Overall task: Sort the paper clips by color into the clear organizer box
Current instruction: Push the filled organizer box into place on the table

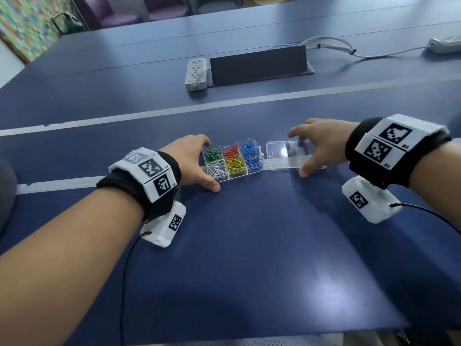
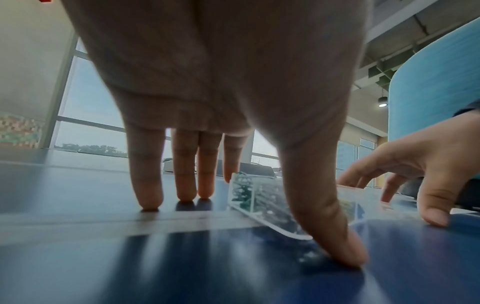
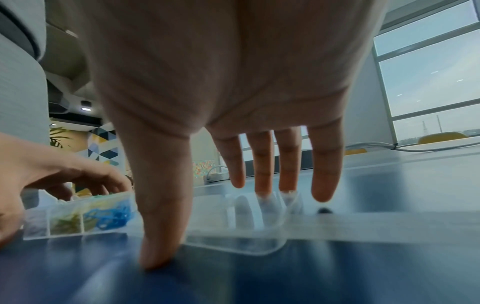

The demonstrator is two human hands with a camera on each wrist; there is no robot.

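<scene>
The left forearm, strapped with a black band carrying white marker blocks point(image 1: 149, 171), lay nearest the head camera, and the left hand point(image 1: 192, 161) reached to the left end of the clear organizer box point(image 1: 233, 159) on the blue table point(image 1: 249, 245). Its fingers point(image 2: 146, 185) were straight and loosely spread, tips down on the table beside the box, while the thumb point(image 2: 335, 236) pressed the tabletop at the box's near left corner; it gripped nothing. The box sat open, its compartments holding green paper clips point(image 1: 213, 154), red paper clips point(image 1: 230, 153), blue paper clips point(image 1: 252, 154), silver paper clips point(image 1: 217, 168) and yellow paper clips point(image 1: 236, 165), each colour in its own cell. The clear lid point(image 1: 287, 156) lay flat, folded out to the right of the box. The right hand point(image 1: 321, 143) arched over that lid with straight, spread fingers point(image 3: 262, 164); two fingertips rested on the lid's far part, and the thumb point(image 3: 161, 226) touched the table at its near edge. Farther back lay a white power strip point(image 1: 195, 74) beside a dark grey cable cover point(image 1: 259, 64).
</scene>
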